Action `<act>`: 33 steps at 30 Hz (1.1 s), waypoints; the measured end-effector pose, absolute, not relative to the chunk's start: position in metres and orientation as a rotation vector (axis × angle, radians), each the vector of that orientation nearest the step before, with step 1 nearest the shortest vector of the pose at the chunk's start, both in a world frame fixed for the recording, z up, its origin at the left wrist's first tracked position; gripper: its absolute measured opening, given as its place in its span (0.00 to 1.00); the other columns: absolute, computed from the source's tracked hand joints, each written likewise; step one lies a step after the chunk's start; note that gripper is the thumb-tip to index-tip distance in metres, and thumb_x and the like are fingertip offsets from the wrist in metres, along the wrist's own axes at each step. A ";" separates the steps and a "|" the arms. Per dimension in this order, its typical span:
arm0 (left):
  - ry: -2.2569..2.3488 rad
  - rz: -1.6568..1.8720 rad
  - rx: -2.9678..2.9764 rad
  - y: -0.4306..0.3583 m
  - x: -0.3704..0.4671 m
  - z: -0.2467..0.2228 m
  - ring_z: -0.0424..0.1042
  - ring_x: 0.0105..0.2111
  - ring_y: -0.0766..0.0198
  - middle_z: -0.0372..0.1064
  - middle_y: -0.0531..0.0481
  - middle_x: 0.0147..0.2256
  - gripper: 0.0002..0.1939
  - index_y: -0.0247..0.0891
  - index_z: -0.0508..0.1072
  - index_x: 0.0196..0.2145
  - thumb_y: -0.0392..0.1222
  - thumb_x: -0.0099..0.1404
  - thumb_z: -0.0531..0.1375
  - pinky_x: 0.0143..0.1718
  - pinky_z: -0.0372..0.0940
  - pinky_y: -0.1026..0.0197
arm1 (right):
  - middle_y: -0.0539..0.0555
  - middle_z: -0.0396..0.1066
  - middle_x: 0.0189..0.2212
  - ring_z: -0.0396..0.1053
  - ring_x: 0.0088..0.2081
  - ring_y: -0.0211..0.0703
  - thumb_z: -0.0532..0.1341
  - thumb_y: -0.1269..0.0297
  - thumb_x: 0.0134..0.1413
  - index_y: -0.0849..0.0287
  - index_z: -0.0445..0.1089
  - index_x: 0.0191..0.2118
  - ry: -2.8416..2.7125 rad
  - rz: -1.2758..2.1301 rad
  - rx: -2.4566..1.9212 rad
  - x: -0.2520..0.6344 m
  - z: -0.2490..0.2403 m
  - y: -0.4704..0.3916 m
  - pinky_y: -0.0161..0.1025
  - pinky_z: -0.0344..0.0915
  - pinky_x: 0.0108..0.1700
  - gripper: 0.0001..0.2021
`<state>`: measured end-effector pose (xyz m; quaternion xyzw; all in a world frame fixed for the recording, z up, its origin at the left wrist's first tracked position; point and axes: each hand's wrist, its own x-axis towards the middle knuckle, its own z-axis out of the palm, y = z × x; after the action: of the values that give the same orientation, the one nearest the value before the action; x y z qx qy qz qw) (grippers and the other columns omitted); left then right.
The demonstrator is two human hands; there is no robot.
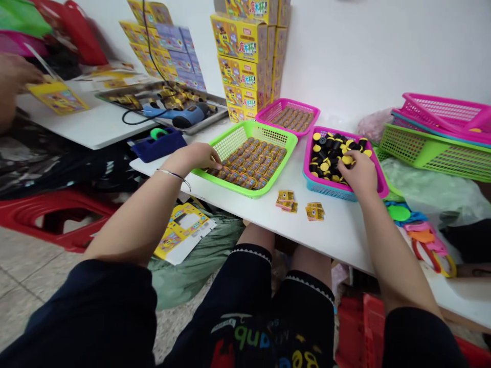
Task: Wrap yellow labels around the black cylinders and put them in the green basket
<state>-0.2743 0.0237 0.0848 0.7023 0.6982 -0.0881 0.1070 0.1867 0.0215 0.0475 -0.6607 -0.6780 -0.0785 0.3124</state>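
My left hand [200, 157] reaches over the near-left rim of a lime green basket [253, 193]. Its fingers are closed at the end of the rows of small wrapped cylinders [249, 164], and what they pinch is hidden. On the right, my right hand [359, 171] is inside a pink basket [347, 187] of loose black and yellow pieces. Its thumb and fingers close on a yellow-topped piece [347, 160]. Two small piles of printed yellow labels, a left pile [286, 201] and a right pile [315, 211], lie on the table before the baskets.
Behind the green basket sits another pink basket [315, 115] of wrapped cylinders, beside stacked yellow boxes [243, 74]. A blue heat gun [187, 115] rests on a metal tray at left. Stacked baskets [441, 148] and scissors [437, 255] are at right. Another person's hand [17, 71] holds a yellow carton.
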 end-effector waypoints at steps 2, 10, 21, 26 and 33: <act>2.137 -0.177 2.145 0.015 -0.262 0.088 0.76 0.45 0.50 0.79 0.37 0.45 0.24 0.33 0.76 0.54 0.50 0.66 0.59 0.46 0.66 0.59 | 0.61 0.76 0.47 0.75 0.46 0.54 0.59 0.57 0.58 0.57 0.73 0.51 -1.762 -0.248 -1.600 0.184 0.046 0.015 0.52 0.71 0.54 0.17; 1.061 0.411 2.765 -0.077 -0.098 0.039 0.76 0.43 0.60 0.77 0.44 0.41 0.12 0.38 0.76 0.45 0.42 0.74 0.54 0.52 0.68 0.58 | 0.64 0.69 0.55 0.71 0.58 0.53 0.54 0.58 0.64 0.57 0.70 0.56 -1.774 -0.395 -1.441 0.185 0.025 0.004 0.47 0.75 0.52 0.19; 0.875 0.122 3.191 -0.087 -0.020 -0.015 0.80 0.43 0.56 0.77 0.37 0.43 0.23 0.33 0.63 0.62 0.27 0.72 0.49 0.39 0.75 0.59 | 0.62 0.71 0.53 0.76 0.50 0.48 0.55 0.57 0.64 0.55 0.73 0.53 -1.778 -0.322 -1.399 0.185 0.013 -0.022 0.40 0.78 0.40 0.18; 0.914 0.121 3.006 -0.093 -0.030 -0.003 0.80 0.36 0.59 0.78 0.41 0.37 0.24 0.32 0.64 0.61 0.25 0.69 0.52 0.35 0.74 0.62 | 0.61 0.70 0.51 0.74 0.52 0.49 0.55 0.58 0.64 0.55 0.72 0.53 -1.761 -0.285 -1.296 0.190 0.012 -0.018 0.42 0.79 0.45 0.16; 0.820 0.757 2.525 -0.061 -0.034 0.016 0.80 0.38 0.62 0.80 0.46 0.38 0.10 0.38 0.80 0.42 0.32 0.67 0.61 0.42 0.73 0.62 | 0.62 0.68 0.53 0.74 0.50 0.48 0.56 0.55 0.64 0.56 0.67 0.57 -1.636 -0.211 -1.220 0.191 0.010 -0.016 0.41 0.80 0.38 0.19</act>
<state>-0.0339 -0.0613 0.0162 0.8981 0.2918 0.2692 0.1894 0.1913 -0.0163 0.0103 -0.5085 -0.6819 -0.0879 0.5184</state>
